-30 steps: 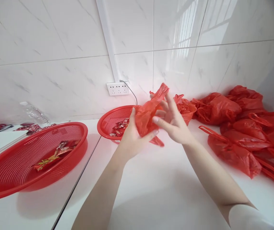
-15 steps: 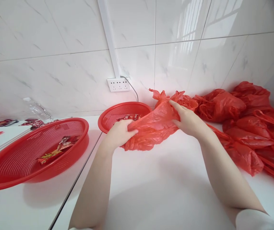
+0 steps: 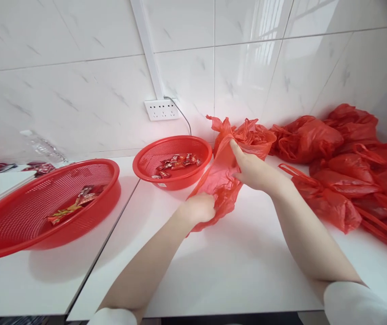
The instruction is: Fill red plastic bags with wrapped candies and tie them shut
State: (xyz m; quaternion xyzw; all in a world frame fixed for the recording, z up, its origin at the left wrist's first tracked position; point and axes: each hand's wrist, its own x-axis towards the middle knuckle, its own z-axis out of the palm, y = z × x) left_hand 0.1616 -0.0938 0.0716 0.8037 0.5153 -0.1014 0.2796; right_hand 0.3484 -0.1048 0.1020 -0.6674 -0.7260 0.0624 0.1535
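- Here's your thin red bag (image 3: 221, 175), hanging stretched between your two hands over the front of the white table (image 3: 247, 271).
- Your right hand (image 3: 251, 169) has the bag's upper edge, thumb and fingers closed on the film.
- Your left hand (image 3: 198, 210) is down at the bag's lower left part, fingers curled in against the film; their tips are hidden, so I can't tell whether they grip it.
- Just left of the bag, the small red basket (image 3: 172, 181) holds small wrapped packets (image 3: 178, 161).
- Farther left sits the large red basket (image 3: 103, 225), a few packets in its bottom.
- Behind your right hand stands an open red bag (image 3: 256, 137), and right of it, a pile of filled red bags (image 3: 349, 174) reaches the wall.
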